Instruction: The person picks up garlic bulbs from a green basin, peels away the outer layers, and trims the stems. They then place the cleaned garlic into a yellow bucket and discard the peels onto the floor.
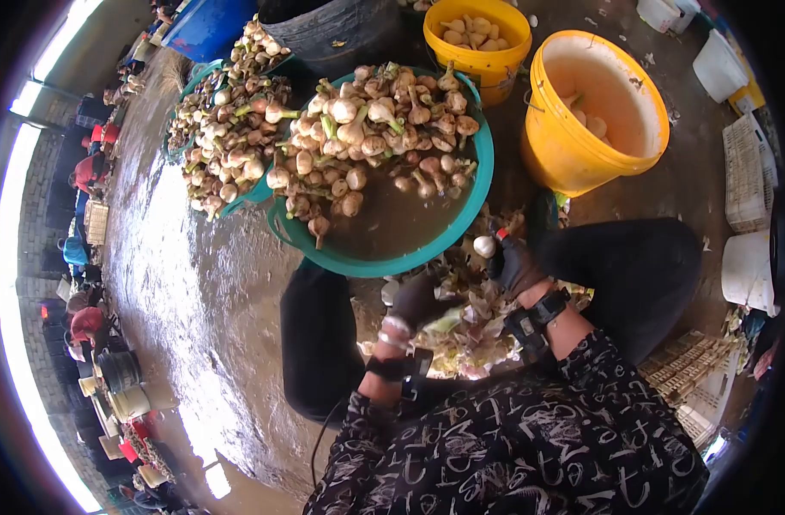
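Note:
My right hand (517,266), in a dark glove, is closed at the left side of my right knee. A smooth white bulb (484,246) sits at its fingertips, with a small red piece (501,233) beside the thumb. Dark-gloved too, my left hand (420,300) is blurred over a heap of peelings (470,330) between my legs; its fingers and anything in them cannot be made out. Just beyond my hands stands a green tub (487,163) with unpeeled bulbs (350,120) piled in it.
Behind the tub are a yellow bucket (543,137) with a few pale bulbs, a smaller yellow bucket (495,81) of peeled bulbs, and a black tub (341,43). More bulbs (229,137) lie at the left. Crates (748,172) line the right; people sit far left.

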`<state>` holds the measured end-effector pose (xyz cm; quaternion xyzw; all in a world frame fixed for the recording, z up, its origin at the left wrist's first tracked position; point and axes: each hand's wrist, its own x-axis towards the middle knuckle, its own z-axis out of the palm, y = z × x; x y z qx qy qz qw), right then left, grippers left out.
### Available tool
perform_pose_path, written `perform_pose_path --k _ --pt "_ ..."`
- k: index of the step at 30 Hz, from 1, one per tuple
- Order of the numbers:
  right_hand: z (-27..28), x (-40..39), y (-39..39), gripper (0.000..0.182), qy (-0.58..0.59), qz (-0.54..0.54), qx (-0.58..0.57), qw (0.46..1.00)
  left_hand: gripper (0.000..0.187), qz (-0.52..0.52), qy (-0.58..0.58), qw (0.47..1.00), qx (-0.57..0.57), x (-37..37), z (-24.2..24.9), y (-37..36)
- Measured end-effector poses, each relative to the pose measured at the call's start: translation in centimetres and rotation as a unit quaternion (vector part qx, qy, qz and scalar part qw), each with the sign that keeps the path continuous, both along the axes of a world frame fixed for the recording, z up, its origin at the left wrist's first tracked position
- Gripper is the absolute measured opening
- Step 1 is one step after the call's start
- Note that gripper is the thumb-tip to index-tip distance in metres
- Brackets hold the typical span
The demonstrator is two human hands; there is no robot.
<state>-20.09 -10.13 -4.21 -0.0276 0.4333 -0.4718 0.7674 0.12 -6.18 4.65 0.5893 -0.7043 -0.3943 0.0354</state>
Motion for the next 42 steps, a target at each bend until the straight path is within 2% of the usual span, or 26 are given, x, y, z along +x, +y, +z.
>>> perform_pose_path --k 1,3,5,7,10,11,13,14,15,16,17,18,19,20,22,24,26,28,30,32,33,35,37,39,41,42 --pt "-1.0 0.2 -0.9 0.023 -0.024 -0.024 0.028 0.999 0.058 0.054 0.067 0.995 -0.046 -0.4 -1.9 -2.3" --pt "-0.8 0.0 -2.9 0.023 -0.047 -0.05 0.054 0.996 0.056 0.121 0.046 0.98 -0.153 -1.8 -4.4 -6.6" --pt "4.4 -0.3 -7.3 0.025 -0.127 -0.164 -0.025 0.978 0.059 0.109 0.073 0.985 -0.113 -3.2 -5.5 -11.7" --pt "7.3 -3.4 -12.8 0.03 -0.288 -0.1 -0.144 0.941 0.061 0.098 0.073 0.976 -0.178 -4.7 -8.7 -15.9" --pt "11.7 -4.5 -13.6 0.043 -0.056 -0.058 -0.322 0.943 0.069 0.076 0.042 0.994 -0.063 -6.5 -12.2 -20.9" --pt "10.5 -4.1 -13.2 0.043 -0.053 -0.058 -0.325 0.942 0.069 0.074 0.046 0.994 -0.066 -6.7 -13.6 -21.7" --pt "7.6 -3.1 -12.2 0.033 0.149 -0.118 -0.248 0.95 0.057 0.034 0.022 0.987 -0.158 -7.3 -13.9 -21.5" --pt "7.0 -3.1 -11.3 0.033 0.152 -0.117 -0.248 0.95 0.052 0.014 0.008 0.979 -0.202 -7.5 -14.0 -21.1" --pt "6.8 -2.6 -10.3 0.033 0.304 -0.036 -0.195 0.932 0.052 0.014 0.008 0.98 -0.199 -7.1 -14.2 -20.5" --pt "6.5 -2.3 -9.1 0.034 0.444 0.048 -0.135 0.884 0.052 0.039 0.124 0.978 -0.163 -6.3 -13.8 -19.7" --pt "4.5 -2.2 -8.3 0.034 0.44 0.051 -0.13 0.887 0.052 0.065 0.236 0.962 -0.125 -5.4 -13.4 -18.5" --pt "1.1 -2.1 -8.0 0.035 0.553 0.055 -0.196 0.808 0.052 0.094 0.278 0.953 -0.075 -5.0 -10.3 -16.8" --pt "-0.8 -1.7 -7.4 0.037 0.651 0.058 -0.259 0.711 0.047 0.08 0.219 0.968 -0.097 -4.7 -8.1 -14.8" --pt "-0.7 -1.0 -6.5 0.035 0.606 0.088 -0.238 0.754 0.046 0.094 0.239 0.965 -0.052 -4.6 -5.5 -12.7" --pt "2.1 0.5 -4.9 0.032 0.59 0.115 -0.246 0.761 0.046 0.115 0.257 0.96 -0.006 -3.9 -4.1 -9.2" --pt "3.2 1.4 -3.6 0.028 0.575 0.139 -0.259 0.764 0.047 0.083 0.226 0.958 -0.154 -3.4 -4.0 -7.1" --pt "3.0 1.6 -2.0 0.026 0.616 0.129 -0.359 0.689 0.048 0.086 0.22 0.963 -0.133 -2.7 -3.5 -5.3" --pt "3.4 1.3 -0.8 0.026 0.612 0.15 -0.364 0.686 0.05 0.084 0.217 0.966 -0.113 -2.4 -3.4 -4.1" --pt "4.1 0.7 0.2 0.027 0.609 0.171 -0.367 0.682 0.05 0.11 0.3 0.944 -0.081 -2.1 -3.7 -3.2" --pt "5.0 0.0 1.0 0.027 0.38 0.195 -0.257 0.867 0.049 0.146 0.337 0.927 -0.073 -2.6 -3.7 -2.1" --pt "5.4 -0.1 1.7 0.027 0.381 0.195 -0.258 0.866 0.048 0.183 0.374 0.907 -0.063 -3.0 -3.4 -1.6" --pt "5.9 -0.1 3.2 0.026 0.094 0.123 -0.079 0.985 0.05 0.191 0.37 0.906 -0.074 -3.9 -2.9 -0.5" --pt "6.4 0.7 3.9 0.026 0.051 0.114 -0.048 0.991 0.054 0.183 0.447 0.873 -0.067 -4.5 -2.6 0.9" --pt "7.2 0.5 4.3 0.027 0.008 0.105 -0.017 0.994 0.065 0.159 0.367 0.905 -0.146 -4.1 -1.9 1.1" --pt "8.1 -0.6 4.6 0.033 0.226 0.219 -0.15 0.937 0.072 0.125 0.166 0.912 -0.352 -3.4 0.1 1.1" --pt "4.4 -0.9 4.5 0.032 0.468 0.199 -0.451 0.733 0.057 0.083 0.157 0.916 -0.358 -3.0 0.6 1.1"
